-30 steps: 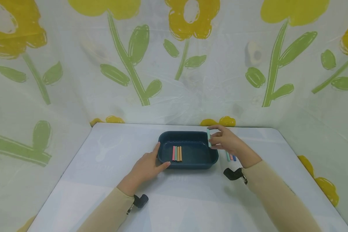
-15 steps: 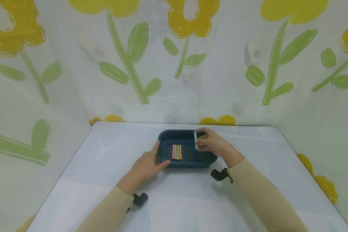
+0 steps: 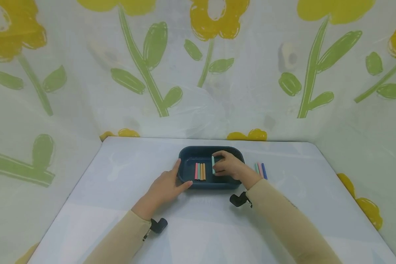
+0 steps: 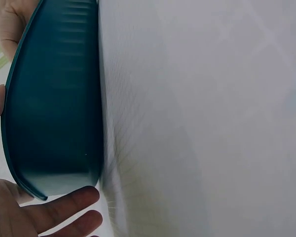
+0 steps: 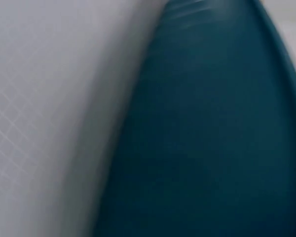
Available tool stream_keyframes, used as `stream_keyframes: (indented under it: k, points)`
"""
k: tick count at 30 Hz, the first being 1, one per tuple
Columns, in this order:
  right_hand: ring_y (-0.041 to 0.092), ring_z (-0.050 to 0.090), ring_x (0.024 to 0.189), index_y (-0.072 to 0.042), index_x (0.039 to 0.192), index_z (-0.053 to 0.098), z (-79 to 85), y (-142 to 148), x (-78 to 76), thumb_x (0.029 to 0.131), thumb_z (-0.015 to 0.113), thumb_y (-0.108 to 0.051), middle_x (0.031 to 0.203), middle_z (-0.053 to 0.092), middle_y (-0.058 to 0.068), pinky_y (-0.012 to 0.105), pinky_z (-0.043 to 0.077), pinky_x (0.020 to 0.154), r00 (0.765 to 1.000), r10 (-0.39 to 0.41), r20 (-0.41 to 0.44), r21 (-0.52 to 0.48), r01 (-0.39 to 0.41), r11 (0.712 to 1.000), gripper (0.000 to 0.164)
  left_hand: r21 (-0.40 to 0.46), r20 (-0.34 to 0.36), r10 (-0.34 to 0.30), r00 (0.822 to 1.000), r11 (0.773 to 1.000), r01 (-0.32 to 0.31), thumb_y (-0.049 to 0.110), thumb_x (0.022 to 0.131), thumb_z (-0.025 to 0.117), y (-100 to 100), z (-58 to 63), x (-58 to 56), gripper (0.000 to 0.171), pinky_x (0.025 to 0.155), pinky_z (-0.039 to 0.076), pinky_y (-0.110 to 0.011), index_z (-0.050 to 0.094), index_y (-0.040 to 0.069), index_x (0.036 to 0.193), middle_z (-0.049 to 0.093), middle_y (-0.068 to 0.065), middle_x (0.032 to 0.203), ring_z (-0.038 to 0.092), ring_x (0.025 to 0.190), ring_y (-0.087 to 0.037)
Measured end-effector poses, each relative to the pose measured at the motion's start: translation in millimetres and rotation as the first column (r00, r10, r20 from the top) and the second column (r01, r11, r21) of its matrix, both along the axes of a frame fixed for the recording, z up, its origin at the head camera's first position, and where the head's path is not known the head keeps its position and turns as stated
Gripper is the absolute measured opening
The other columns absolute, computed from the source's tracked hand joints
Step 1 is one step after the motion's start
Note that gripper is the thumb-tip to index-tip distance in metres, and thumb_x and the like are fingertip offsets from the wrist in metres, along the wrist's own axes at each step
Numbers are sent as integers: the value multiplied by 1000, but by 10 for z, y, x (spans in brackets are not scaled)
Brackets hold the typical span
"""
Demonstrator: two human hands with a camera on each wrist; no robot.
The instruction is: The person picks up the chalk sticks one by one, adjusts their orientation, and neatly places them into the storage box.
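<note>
In the head view, a dark blue tray [image 3: 214,186] stands on the table. My left hand [image 3: 163,187] rests at its left end, thumb over the front rim and the straight fingers along the end wall. The left wrist view shows the tray's side [image 4: 59,103] between thumb and fingers [image 4: 64,207]. My right hand [image 3: 230,165] pinches a light green chalk stick [image 3: 213,165], held upright inside the tray. To its left lie a pink chalk stick [image 3: 196,171], a green one [image 3: 199,171] and two orange ones [image 3: 202,171], side by side. Only the tray's blurred outside [image 5: 202,118] fills the right wrist view.
Right of the tray, green, pink and blue chalk sticks [image 3: 260,171] lie together on the white table [image 3: 198,227]. A flower-printed curtain [image 3: 257,95] rises behind the table's far edge and along both sides.
My right hand has carried the light green chalk stick leftward from the tray's right rim to its middle, beside the row. My left hand has stayed at the tray's left end.
</note>
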State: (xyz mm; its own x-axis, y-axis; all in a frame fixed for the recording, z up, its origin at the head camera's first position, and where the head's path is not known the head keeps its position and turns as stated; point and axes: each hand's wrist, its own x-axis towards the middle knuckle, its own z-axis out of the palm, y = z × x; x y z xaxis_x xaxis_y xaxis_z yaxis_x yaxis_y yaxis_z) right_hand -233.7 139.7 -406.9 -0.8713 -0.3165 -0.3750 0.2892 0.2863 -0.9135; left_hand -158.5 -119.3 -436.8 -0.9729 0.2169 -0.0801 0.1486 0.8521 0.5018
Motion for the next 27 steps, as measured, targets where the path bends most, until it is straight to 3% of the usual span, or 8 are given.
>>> stream_keyframes:
  k: [8,19,27]
  points:
    - [21,65,83,-4,145,45,-153,-82,-46,89,68,6,105,65,18,35,58,78,1000,-1,21,110,-1,994,62,6,20,8,1000,1000,-8,65,93,56,-3,15,8,100,103,42,-55,10,10,162,49,-27,145,51,128,-40]
    - [24,69,87,-6,143,49,-260,-166,-52,87,70,4,106,69,19,34,58,74,999,-23,27,179,18,984,61,15,9,2,1000,1000,-2,66,92,56,-12,-27,-3,99,102,43,-55,11,11,162,50,-26,144,53,127,-40]
    - [24,69,83,-5,143,50,-252,-220,-31,87,70,5,101,69,18,34,59,71,1000,-26,-17,228,29,973,60,8,6,3,1000,1000,-3,66,92,56,-13,-33,-4,99,102,43,-55,11,11,162,51,-26,144,52,127,-40]
